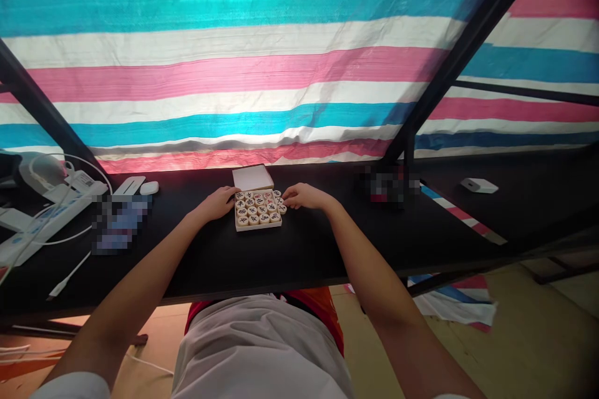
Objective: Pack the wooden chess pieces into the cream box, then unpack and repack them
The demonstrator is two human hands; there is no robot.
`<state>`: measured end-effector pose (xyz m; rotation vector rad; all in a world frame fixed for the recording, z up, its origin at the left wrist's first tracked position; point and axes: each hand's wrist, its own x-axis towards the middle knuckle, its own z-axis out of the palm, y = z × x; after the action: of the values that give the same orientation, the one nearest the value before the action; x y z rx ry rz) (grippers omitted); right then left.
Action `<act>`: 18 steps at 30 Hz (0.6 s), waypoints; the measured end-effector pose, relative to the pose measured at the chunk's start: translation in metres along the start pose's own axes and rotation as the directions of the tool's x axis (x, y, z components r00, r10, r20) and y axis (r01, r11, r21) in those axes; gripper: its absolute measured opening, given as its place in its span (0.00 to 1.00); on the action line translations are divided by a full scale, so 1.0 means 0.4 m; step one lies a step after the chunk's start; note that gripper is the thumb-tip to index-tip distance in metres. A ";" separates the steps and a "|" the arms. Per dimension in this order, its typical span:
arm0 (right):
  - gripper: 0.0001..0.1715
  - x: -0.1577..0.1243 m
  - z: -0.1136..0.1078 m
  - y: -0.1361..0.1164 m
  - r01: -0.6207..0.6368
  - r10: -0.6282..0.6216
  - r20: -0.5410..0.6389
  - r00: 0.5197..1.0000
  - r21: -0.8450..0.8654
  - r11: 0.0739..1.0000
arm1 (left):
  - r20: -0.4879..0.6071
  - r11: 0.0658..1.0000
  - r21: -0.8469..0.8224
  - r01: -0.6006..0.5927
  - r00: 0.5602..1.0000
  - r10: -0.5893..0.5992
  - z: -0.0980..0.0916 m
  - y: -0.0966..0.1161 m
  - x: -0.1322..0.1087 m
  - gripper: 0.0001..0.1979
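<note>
A shallow white box (pixel 259 226) of round Chinese chess pieces (pixel 253 211) stands on the black table, its pieces set in rows with black or red characters. Behind it lies the box's pale lid (pixel 253 177), inner side up. My left hand (pixel 219 203) grips the box at its far left corner, fingers curled against the side. On the right, a few pieces (pixel 279 201) sit just past the box's edge. My right hand (pixel 304 196) has its fingertips closed on the outermost of these; the fingers partly hide it.
A power strip (pixel 51 224) with white cables lies at the left, near a white earphone case (pixel 150 187) and a blurred phone-like item (pixel 122 224). To the right are a blurred dark object (pixel 386 188), a striped strip (pixel 461 212) and a white plug (pixel 480 186). Striped sheeting (pixel 234 68) hangs behind.
</note>
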<state>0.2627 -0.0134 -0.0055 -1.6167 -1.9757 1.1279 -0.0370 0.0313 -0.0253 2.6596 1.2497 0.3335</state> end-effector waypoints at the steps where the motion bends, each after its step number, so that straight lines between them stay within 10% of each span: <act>1: 0.13 0.000 -0.001 0.001 -0.001 0.001 -0.002 1.000 0.003 1.000 | 0.002 1.000 0.000 -0.002 1.000 0.002 0.000 0.000 0.000 0.22; 18: 0.15 0.005 0.007 -0.006 -0.041 0.037 -0.041 0.998 -0.093 0.995 | 0.002 1.000 0.002 -0.011 1.000 0.011 -0.002 0.004 -0.002 0.21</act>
<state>0.2587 -0.0125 -0.0059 -1.7184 -2.0071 1.0231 -0.0365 0.0298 -0.0244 2.6688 1.2359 0.3307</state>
